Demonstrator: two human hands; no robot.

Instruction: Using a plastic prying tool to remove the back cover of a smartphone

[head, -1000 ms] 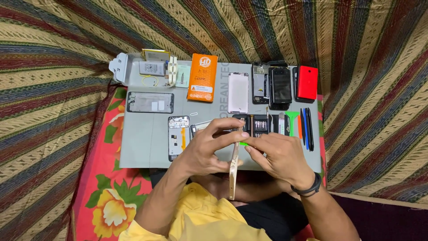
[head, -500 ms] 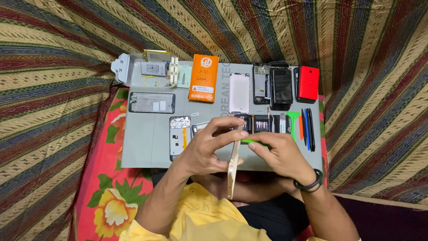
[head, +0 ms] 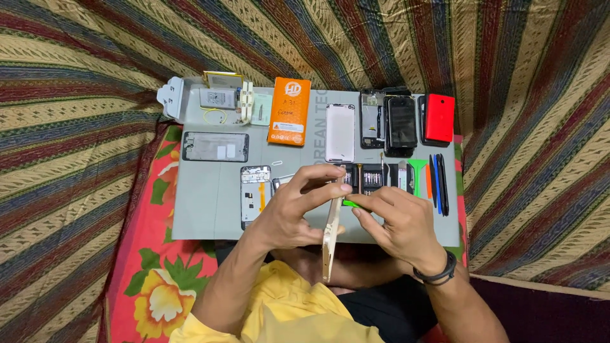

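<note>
My left hand (head: 293,213) grips a thin gold-edged phone (head: 330,235), held on edge over the near side of a grey work mat (head: 210,203). My right hand (head: 400,222), with a black band on the wrist, pinches a small green pry tool (head: 353,204) and presses its tip against the phone's upper edge. Both hands meet above the mat's front middle. The hands hide part of the phone's face.
On the mat lie an orange box (head: 289,111), a white phone back (head: 340,132), a black phone (head: 402,124), a red phone (head: 439,117), a phone frame (head: 215,147), an opened phone body (head: 255,194), a screwdriver bit set (head: 372,178) and coloured pry tools (head: 432,181). Striped cloth surrounds everything.
Both hands and the phone stay in nearly the same place; the fingers have shifted slightly along the phone's upper edge.
</note>
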